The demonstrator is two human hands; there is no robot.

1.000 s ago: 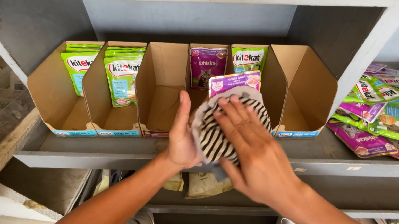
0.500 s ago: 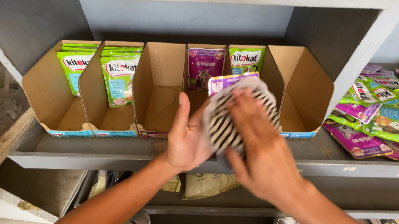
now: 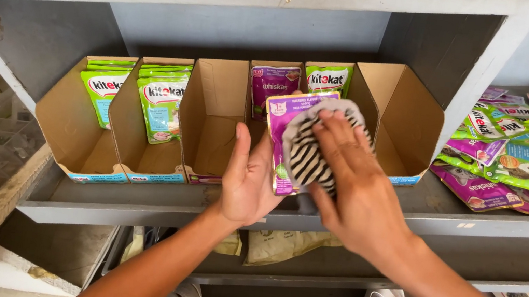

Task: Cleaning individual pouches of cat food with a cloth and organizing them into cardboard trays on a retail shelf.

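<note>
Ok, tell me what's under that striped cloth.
A purple pouch lies under the striped cloth, held by the left hand. The right hand presses the cloth; the pouch's middle is covered.

Glossy purple foil pouch [image 3: 277, 145], soft striped cloth [image 3: 314, 155] — matt brown cardboard trays [image 3: 213, 121], dull grey painted shelf [image 3: 154, 198].
</note>
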